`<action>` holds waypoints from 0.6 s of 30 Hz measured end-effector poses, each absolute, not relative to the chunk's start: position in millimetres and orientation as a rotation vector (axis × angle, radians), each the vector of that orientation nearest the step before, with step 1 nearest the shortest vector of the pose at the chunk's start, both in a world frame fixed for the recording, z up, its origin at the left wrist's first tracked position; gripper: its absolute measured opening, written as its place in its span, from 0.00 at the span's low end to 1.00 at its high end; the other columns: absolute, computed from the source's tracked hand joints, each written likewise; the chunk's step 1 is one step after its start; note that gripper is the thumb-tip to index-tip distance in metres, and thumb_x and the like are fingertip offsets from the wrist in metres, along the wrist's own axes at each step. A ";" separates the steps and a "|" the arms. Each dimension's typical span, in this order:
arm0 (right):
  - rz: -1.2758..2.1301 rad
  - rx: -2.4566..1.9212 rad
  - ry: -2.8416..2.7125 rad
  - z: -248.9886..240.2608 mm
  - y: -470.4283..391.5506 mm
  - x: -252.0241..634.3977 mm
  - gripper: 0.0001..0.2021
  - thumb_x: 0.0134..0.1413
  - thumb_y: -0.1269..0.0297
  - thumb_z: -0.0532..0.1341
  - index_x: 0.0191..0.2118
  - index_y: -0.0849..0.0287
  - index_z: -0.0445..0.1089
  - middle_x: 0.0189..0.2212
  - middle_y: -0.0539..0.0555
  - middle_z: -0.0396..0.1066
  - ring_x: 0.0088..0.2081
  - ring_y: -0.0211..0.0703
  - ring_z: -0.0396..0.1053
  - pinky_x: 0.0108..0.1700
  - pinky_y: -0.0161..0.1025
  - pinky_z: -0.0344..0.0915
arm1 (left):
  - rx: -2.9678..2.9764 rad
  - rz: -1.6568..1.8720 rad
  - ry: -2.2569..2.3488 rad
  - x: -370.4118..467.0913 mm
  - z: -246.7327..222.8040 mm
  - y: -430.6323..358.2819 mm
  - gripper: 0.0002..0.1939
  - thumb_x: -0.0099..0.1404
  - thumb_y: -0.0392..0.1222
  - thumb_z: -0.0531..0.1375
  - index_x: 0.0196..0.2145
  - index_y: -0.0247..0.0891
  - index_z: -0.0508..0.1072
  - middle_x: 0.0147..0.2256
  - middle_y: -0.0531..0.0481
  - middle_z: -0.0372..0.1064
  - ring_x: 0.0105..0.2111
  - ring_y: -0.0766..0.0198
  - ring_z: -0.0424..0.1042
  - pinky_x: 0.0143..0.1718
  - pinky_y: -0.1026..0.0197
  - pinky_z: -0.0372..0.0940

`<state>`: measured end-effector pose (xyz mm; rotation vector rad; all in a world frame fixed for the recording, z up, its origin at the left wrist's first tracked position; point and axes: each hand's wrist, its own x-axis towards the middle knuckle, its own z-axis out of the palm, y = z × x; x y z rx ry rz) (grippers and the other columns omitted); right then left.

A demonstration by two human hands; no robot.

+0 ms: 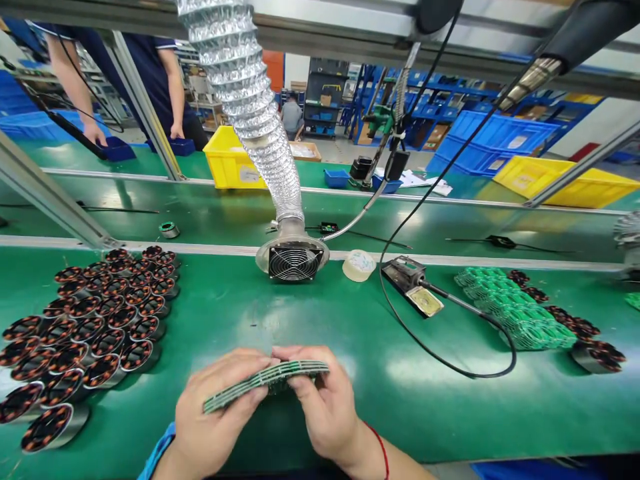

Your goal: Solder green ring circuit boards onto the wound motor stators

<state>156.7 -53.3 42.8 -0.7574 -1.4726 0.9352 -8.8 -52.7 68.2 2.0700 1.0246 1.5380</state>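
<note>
A thin green circuit board panel [265, 381] is gripped between both hands just above the green bench, seen edge-on and slightly bowed. My left hand [215, 407] is closed on its left end, thumb below and fingers over the top. My right hand [325, 407] pinches the other end between thumb and fingers. The panel's underside is mostly hidden. Farther right lies a stack of similar green circuit boards [515, 310]. On the left stand many motor stators [105, 340] with copper windings, in rows.
A fume extractor fan [295, 262] on a foil duct [250, 100] hangs ahead. A tape roll [359, 265] and a soldering iron stand [413, 287] with a looping black cable sit behind the hands. Yellow bin [233, 160] and blue crates [490, 143] stand beyond. A person [175, 100] works across the bench.
</note>
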 end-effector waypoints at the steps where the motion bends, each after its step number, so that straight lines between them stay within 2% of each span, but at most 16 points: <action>1: 0.835 -0.762 -1.474 39.8 -55.8 152.7 0.11 0.65 0.68 0.57 0.50 0.50 0.69 0.46 0.53 0.79 0.47 0.41 0.78 0.49 0.38 0.74 | 2.137 1.563 1.017 -6.1 65.5 -56.8 0.11 0.64 0.31 0.61 0.44 0.40 0.76 0.36 0.51 0.81 0.37 0.66 0.80 0.42 0.71 0.72; 3: 0.677 -0.777 -1.488 36.6 -56.7 146.7 0.15 0.65 0.71 0.56 0.54 0.50 0.67 0.49 0.54 0.78 0.50 0.43 0.77 0.51 0.40 0.75 | 2.246 1.611 0.986 -1.8 59.6 -62.5 0.15 0.63 0.28 0.61 0.46 0.38 0.76 0.40 0.48 0.81 0.42 0.64 0.79 0.47 0.68 0.72; 5: 0.673 -0.827 -1.461 38.4 -49.4 148.4 0.15 0.66 0.69 0.55 0.55 0.52 0.68 0.49 0.57 0.77 0.50 0.45 0.76 0.51 0.43 0.75 | 2.211 1.686 1.060 -0.7 55.3 -62.5 0.16 0.63 0.27 0.60 0.47 0.38 0.76 0.42 0.48 0.80 0.43 0.63 0.79 0.49 0.66 0.72; 7: 0.861 -0.933 -1.377 43.2 -33.5 162.0 0.11 0.66 0.64 0.55 0.49 0.56 0.70 0.45 0.59 0.79 0.46 0.47 0.79 0.47 0.44 0.76 | 2.057 1.729 1.234 -3.8 54.6 -57.2 0.14 0.63 0.28 0.61 0.45 0.40 0.77 0.40 0.50 0.81 0.41 0.64 0.79 0.47 0.67 0.72; 9: 1.114 -1.088 -1.302 46.1 -12.0 186.2 0.11 0.63 0.58 0.57 0.43 0.59 0.69 0.41 0.62 0.79 0.39 0.49 0.80 0.39 0.45 0.77 | 1.928 1.720 1.320 -9.5 57.2 -50.1 0.12 0.63 0.31 0.63 0.43 0.42 0.78 0.38 0.52 0.81 0.38 0.64 0.80 0.43 0.68 0.73; 11: 1.244 -1.332 -1.352 43.6 9.7 213.9 0.11 0.58 0.57 0.60 0.40 0.59 0.67 0.36 0.61 0.79 0.34 0.51 0.79 0.33 0.47 0.76 | 1.888 1.690 1.248 -14.5 61.1 -45.1 0.10 0.62 0.33 0.64 0.41 0.43 0.79 0.36 0.52 0.81 0.36 0.63 0.80 0.40 0.66 0.74; 12: 1.217 -1.476 -1.424 40.4 18.7 226.3 0.11 0.57 0.59 0.59 0.42 0.60 0.67 0.34 0.60 0.79 0.33 0.53 0.79 0.34 0.50 0.76 | 1.875 1.681 1.198 -15.9 62.9 -44.0 0.10 0.62 0.33 0.64 0.40 0.43 0.79 0.36 0.52 0.81 0.35 0.62 0.80 0.38 0.66 0.75; 13: 1.122 -1.602 -1.484 36.8 25.5 236.5 0.13 0.55 0.61 0.60 0.44 0.61 0.67 0.35 0.60 0.78 0.35 0.54 0.78 0.39 0.55 0.75 | 1.858 1.680 1.161 -16.4 64.3 -43.7 0.10 0.61 0.33 0.65 0.41 0.43 0.79 0.35 0.52 0.81 0.35 0.62 0.80 0.37 0.65 0.75; 15: 0.938 -1.725 -1.522 31.3 30.8 248.4 0.20 0.50 0.66 0.62 0.50 0.63 0.67 0.46 0.65 0.75 0.49 0.60 0.74 0.54 0.64 0.66 | 1.813 1.681 1.131 -15.1 66.0 -45.0 0.12 0.61 0.32 0.65 0.42 0.44 0.78 0.34 0.52 0.80 0.34 0.62 0.79 0.36 0.65 0.74; 17: 0.798 -1.708 -1.556 32.0 24.6 247.7 0.26 0.50 0.66 0.64 0.56 0.64 0.64 0.58 0.69 0.66 0.61 0.61 0.63 0.63 0.65 0.54 | 1.790 1.664 1.105 -12.5 67.2 -46.9 0.13 0.61 0.32 0.65 0.43 0.44 0.77 0.33 0.53 0.80 0.34 0.64 0.79 0.37 0.66 0.74; 18: 0.786 -1.648 -1.602 35.3 18.0 243.0 0.28 0.52 0.64 0.63 0.59 0.63 0.62 0.62 0.68 0.62 0.64 0.59 0.59 0.65 0.63 0.52 | 1.806 1.645 1.076 -11.4 68.0 -47.6 0.12 0.62 0.32 0.64 0.43 0.44 0.76 0.34 0.54 0.80 0.34 0.64 0.78 0.37 0.66 0.73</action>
